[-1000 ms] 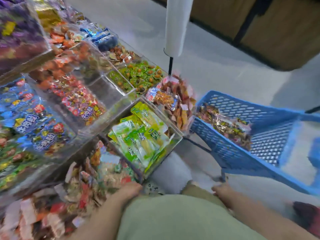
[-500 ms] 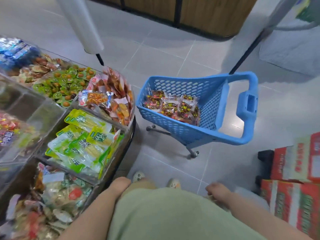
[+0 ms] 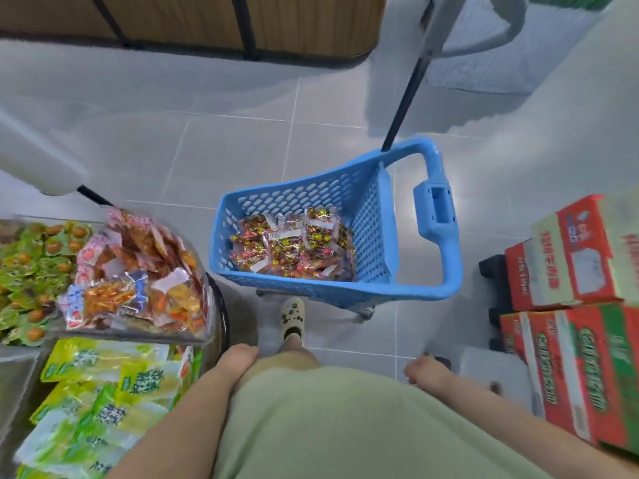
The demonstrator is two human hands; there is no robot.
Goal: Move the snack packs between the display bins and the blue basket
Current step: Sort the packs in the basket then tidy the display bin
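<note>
– So, where do the snack packs (image 3: 294,247) lie?

– A heap of red-and-yellow ones lies in the bottom of the blue basket (image 3: 294,198), which stands on the tiled floor (image 3: 224,150) just ahead of my shoe (image 3: 293,318). More packs fill the display bins (image 3: 207,305) to my left.

– And your hands?

– Both hang by my hips, apart from the basket. My right hand (image 3: 423,369) is loosely curled and empty. My left hand (image 3: 238,357) shows only its back, so I cannot tell how its fingers lie. Red-and-green cartons (image 3: 581,254) are stacked on my right.
</note>
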